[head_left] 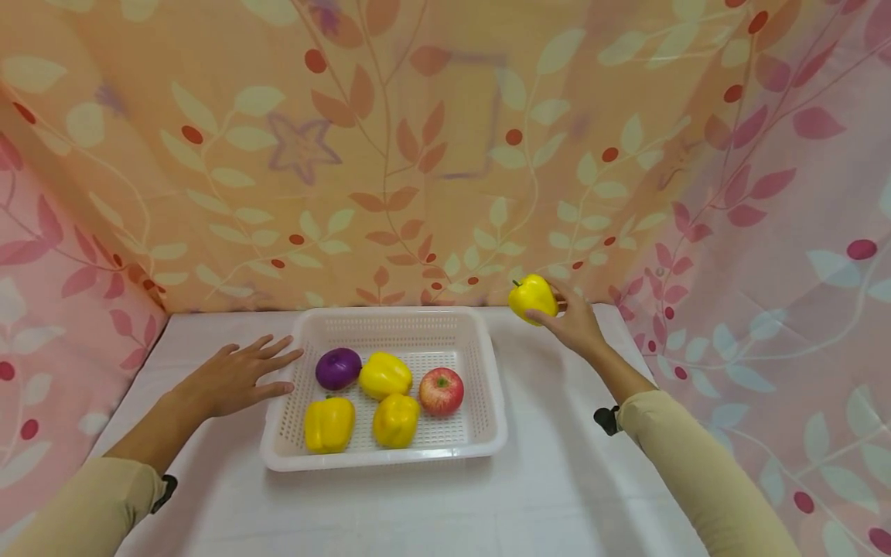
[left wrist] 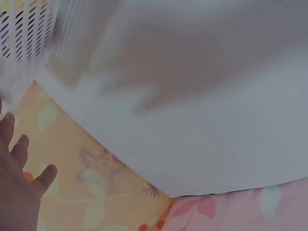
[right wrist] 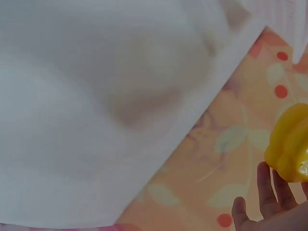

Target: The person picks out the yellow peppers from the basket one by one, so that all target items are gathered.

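My right hand (head_left: pixel 576 321) holds a yellow bell pepper (head_left: pixel 532 299) above the table, to the right of the basket; in the right wrist view the same pepper (right wrist: pixel 291 144) rests against the fingertips. My left hand (head_left: pixel 240 377), fingers spread and holding nothing, hovers beside the left rim of a white plastic basket (head_left: pixel 496 387). Inside the basket lie a purple onion (head_left: pixel 338 368), a red apple (head_left: pixel 442 391) and three yellow bell peppers: one at the back (head_left: pixel 386 376), one at the front left (head_left: pixel 329 425) and one at the front middle (head_left: pixel 396 421).
A white cloth covers the table (head_left: pixel 557 480). Behind it hangs an orange leaf-patterned curtain (head_left: pixel 390 155), with pink patterned curtains at the left (head_left: pixel 42 371) and right (head_left: pixel 786 271). Hand shadows fall on the cloth.
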### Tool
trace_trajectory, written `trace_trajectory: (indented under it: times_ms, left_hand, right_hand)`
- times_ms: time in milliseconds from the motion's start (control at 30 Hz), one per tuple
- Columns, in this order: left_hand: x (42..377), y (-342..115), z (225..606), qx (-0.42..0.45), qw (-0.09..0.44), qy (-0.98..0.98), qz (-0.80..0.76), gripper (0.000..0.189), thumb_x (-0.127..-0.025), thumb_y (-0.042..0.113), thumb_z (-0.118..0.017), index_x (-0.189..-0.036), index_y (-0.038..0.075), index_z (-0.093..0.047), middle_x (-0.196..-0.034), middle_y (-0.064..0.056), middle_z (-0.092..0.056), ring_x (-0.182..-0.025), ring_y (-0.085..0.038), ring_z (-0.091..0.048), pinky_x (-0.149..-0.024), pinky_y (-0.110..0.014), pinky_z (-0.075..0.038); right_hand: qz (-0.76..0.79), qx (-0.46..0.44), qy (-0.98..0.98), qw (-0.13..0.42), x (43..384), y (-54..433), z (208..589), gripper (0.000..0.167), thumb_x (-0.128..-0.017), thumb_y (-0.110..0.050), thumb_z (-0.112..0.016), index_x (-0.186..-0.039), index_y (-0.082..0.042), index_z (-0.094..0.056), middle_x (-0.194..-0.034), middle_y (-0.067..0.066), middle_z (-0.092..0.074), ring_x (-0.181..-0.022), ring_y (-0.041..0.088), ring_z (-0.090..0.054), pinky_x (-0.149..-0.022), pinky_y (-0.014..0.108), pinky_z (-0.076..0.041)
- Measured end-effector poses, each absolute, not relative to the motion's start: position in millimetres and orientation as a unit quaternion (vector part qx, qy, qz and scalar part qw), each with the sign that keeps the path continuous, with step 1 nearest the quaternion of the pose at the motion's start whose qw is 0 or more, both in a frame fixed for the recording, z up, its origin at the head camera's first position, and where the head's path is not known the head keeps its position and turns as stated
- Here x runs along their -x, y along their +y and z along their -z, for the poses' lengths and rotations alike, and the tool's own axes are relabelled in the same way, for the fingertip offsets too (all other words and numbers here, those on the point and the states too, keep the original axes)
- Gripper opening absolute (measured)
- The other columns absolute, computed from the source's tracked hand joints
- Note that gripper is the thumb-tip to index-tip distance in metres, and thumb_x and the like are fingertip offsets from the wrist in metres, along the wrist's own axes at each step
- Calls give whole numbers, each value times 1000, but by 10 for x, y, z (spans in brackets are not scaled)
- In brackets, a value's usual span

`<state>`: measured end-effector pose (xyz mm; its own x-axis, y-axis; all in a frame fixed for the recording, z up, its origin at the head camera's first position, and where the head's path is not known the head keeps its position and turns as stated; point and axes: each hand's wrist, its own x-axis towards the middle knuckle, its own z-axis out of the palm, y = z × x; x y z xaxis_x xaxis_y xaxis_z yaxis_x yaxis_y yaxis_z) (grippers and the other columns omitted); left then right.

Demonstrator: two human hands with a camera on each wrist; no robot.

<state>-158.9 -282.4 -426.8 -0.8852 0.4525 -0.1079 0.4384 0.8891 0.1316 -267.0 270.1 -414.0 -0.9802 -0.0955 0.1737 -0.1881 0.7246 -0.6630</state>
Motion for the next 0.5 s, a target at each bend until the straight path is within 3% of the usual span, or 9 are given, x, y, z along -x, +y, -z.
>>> trace_trajectory:
  times_ms: [167,267,500]
  left_hand:
    - [1590,-2810,4263,-230,70,969,-56,68,-96,59,-51,-151,19,-45,-157,-15,-37,-142,-47,-30,-105,-74,-27]
    - [1592,-2816,4264,-226,74,970,-57,68,-96,60,-50,-151,20,-44,-158,-15,-36,-143,-47,-29,-106,-74,-26]
    - [1606,-2849,4296,-227,74,970,-52,69,-96,62,-49,-151,21,-44,-158,-15,-36,-143,-46,-29,-106,-73,-26]
  right_hand:
    - [-353,-27,-932,75,2635,2934,4231,78,-87,-49,-73,-152,-21,-40,-130,21,-58,-106,38,-57,-82,50,-55]
    - [-349,6,-935,65,2607,3042,4285,83,-87,-56,-71,-154,-22,-36,-134,22,-55,-111,41,-55,-87,53,-54]
    - [-328,48,-942,51,2575,3278,4477,89,-89,-60,-65,-157,-15,-30,-133,24,-54,-112,41,-53,-90,55,-51]
